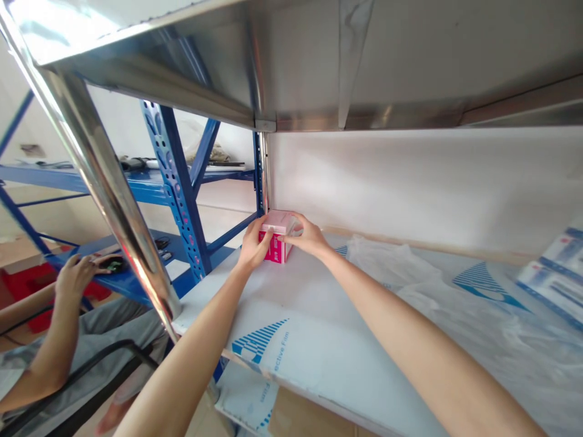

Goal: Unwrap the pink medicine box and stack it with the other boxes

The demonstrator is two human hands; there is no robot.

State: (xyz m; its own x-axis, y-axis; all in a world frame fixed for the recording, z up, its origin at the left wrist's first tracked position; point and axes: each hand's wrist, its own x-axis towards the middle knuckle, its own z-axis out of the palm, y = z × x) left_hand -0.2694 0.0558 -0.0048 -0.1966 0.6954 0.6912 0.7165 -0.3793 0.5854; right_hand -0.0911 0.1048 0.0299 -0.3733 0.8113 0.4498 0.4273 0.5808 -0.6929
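At the back left corner of the film-covered shelf (314,309), a pale pink box (279,220) sits on top of a deep pink box (274,252) with white print. My left hand (253,245) is closed on the left side of the pale box, its thumb across the front. On the right side, my right hand (312,236) grips the same box, thumb at its lower front edge. The thumbs also lie close to the top of the deep pink box; whether they touch it I cannot tell.
Crumpled clear plastic (405,273) covers the shelf's right part, near blue-and-white boxes (558,273). A metal shelf (401,67) hangs overhead. A shiny post (109,188) stands left, beside a blue rack (175,188). A seated person's hand (75,276) is at far left.
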